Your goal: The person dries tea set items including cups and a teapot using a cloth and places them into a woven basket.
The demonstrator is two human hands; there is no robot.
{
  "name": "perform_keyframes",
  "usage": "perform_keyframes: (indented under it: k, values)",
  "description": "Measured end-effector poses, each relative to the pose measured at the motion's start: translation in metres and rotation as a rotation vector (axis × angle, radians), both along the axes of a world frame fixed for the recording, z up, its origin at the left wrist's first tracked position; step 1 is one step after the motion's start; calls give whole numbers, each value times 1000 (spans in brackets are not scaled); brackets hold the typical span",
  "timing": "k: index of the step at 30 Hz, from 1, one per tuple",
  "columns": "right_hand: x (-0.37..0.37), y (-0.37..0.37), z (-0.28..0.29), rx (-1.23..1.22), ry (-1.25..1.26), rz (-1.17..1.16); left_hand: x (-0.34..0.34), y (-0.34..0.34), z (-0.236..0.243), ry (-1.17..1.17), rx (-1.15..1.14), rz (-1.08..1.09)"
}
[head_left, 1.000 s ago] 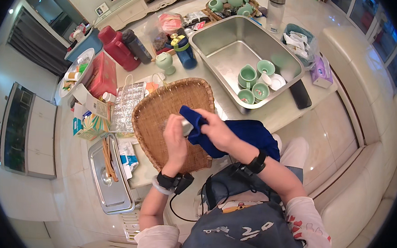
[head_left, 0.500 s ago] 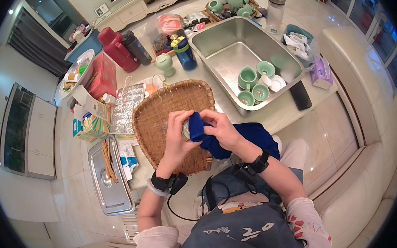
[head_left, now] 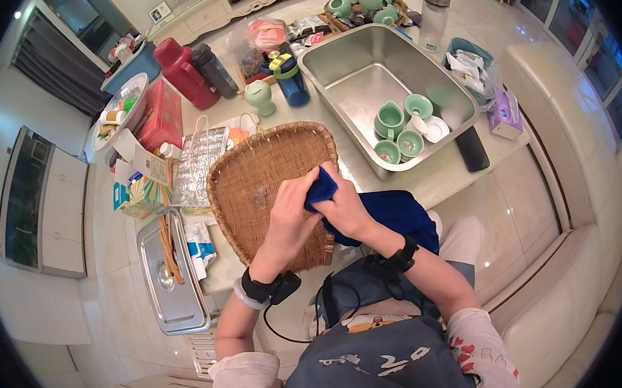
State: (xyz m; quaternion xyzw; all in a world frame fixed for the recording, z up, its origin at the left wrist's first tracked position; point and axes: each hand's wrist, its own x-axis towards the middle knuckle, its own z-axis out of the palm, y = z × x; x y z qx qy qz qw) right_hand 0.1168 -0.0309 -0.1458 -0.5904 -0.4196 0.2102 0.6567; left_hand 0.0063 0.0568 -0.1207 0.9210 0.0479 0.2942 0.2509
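Forearms [head_left: 235, 329] rise from the lower edge and converge, a dark band [head_left: 402, 254] at each wrist. The left hand [head_left: 293, 211] reaches upward and slightly right, its fingers bent over toward its neighbour; the right hand [head_left: 344, 209] comes in on a slant from the lower right, knuckles up, meeting it. Between them sits the bunched end of a blue cloth [head_left: 403, 216], pointing up and away, while its long axis runs out rightward beneath the right wrist, where the loose length spreads. Both sets of fingers are clamped together on that bunch; whether anything lies inside the folds is hidden. Under the hands, the woven basket [head_left: 274, 155] shows its broad inner face, the bunch being above its right side. Farther off stands a steel tray [head_left: 362, 82], with green cups [head_left: 410, 143] grouped in its near right corner.
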Motion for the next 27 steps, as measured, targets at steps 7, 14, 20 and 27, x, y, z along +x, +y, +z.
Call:
perform_keyframes:
  k: [7,14,20,27]
  values:
    - [19,5,-24,27,261,189,-5,-2,-17,-50,-819,-18]
    - [35,-3,-9,-54,452,666,-13,4,-12,111,-368,31]
    - [28,-3,-11,-72,125,512,-7,1,-2,106,-39,22]
    - [20,-11,-6,-68,436,487,-5,-10,5,83,-381,80]
